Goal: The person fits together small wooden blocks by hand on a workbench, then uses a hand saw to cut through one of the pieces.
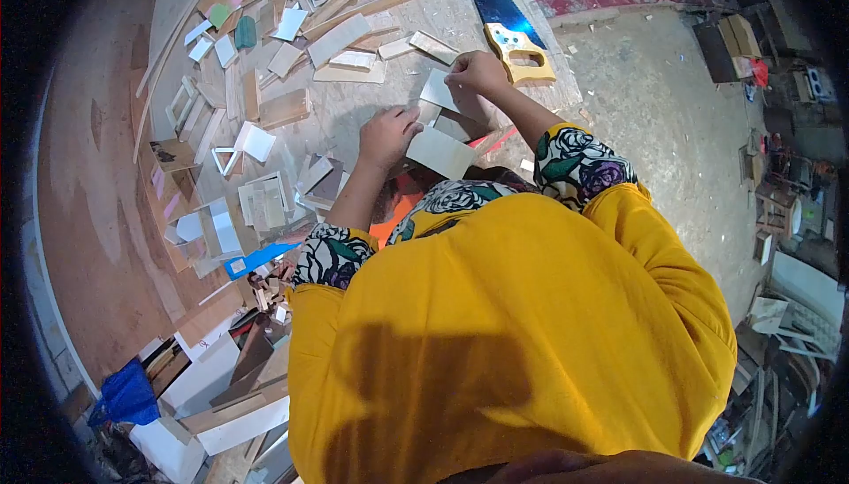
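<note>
My right hand (478,73) is closed at the far end of a small pale panel (437,89), its fingertips pinched at the panel's right edge. Close to my body, my left hand (387,135) has its fingers bent together at the edge of a larger pale wooden panel (440,151). Between the two panels a darker brownish piece (457,125) shows in part. Just beyond my right hand lies a handsaw (522,52) with a yellow handle. A narrow wooden strip (433,47) rests past my right fingertips.
Many wood offcuts (340,40) cover the far and left parts of the worktable (358,99). Small white frames (263,201) and a blue strip (259,259) lie to the left. Scraps and boards (212,378) are piled below left; concrete floor (654,121) stretches to the right.
</note>
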### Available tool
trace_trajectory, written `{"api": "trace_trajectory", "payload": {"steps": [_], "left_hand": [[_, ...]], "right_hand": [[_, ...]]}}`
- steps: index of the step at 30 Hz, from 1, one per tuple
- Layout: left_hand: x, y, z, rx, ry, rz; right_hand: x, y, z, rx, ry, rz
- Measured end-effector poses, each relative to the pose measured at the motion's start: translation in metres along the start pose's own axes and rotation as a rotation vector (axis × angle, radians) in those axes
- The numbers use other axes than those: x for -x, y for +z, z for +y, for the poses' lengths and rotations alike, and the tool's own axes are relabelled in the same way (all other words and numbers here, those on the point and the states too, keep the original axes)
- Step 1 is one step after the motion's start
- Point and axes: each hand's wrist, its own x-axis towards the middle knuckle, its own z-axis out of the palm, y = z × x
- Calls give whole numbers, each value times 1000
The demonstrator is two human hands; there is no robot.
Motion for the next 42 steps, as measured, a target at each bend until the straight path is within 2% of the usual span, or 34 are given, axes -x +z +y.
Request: {"api": "trace_trajectory", "payload": {"steps": [8, 20, 23, 31, 42], "left_hand": [[3, 2, 1, -57, -14, -42], [3, 1, 8, -56, -47, 5], [4, 2, 13, -93, -101, -46], [8, 8, 22, -127, -143, 31], [7, 9, 23, -123, -159, 4]], "right_hand": [[-2, 3, 5, -52, 39, -55], [2, 0, 4, -153, 53, -81], [2, 0, 3, -134, 59, -74], [3, 2, 3, -100, 49, -46], [3, 6, 3, -85, 31, -28]]}}
